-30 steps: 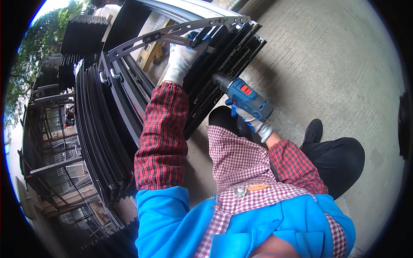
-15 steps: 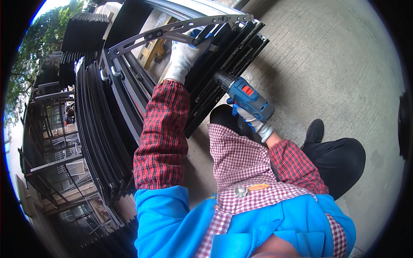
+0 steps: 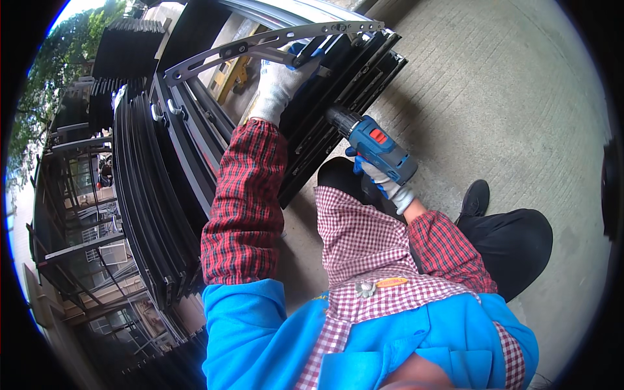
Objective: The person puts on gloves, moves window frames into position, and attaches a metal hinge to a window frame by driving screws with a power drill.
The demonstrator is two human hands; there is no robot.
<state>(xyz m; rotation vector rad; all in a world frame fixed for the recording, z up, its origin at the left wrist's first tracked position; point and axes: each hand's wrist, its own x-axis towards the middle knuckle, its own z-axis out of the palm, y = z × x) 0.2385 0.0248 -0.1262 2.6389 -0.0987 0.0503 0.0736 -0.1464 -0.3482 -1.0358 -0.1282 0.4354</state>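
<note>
My left hand (image 3: 279,84), in a white work glove with blue fingers, reaches under a grey slotted metal hinge arm (image 3: 242,49). Its fingers close around the arm's lower joint, against the edge of a stack of black metal frames (image 3: 351,75); part of the grip is hidden. My right hand (image 3: 385,179), gloved alike, is wrapped round the handle of a blue cordless drill (image 3: 383,151) with a red switch. The drill's black chuck points up and left at the frames' side. Whether its tip touches them I cannot tell.
White handles (image 3: 174,108) sit on frames at the left. More black frames (image 3: 146,188) stand in a long row beyond, near metal racks (image 3: 84,247). A yellow piece of equipment (image 3: 231,81) shows behind my left hand. Concrete floor (image 3: 507,110) spreads to the right.
The drill and my right hand have shifted slightly to the right. My left hand stays at the hinge arm, almost unmoved.
</note>
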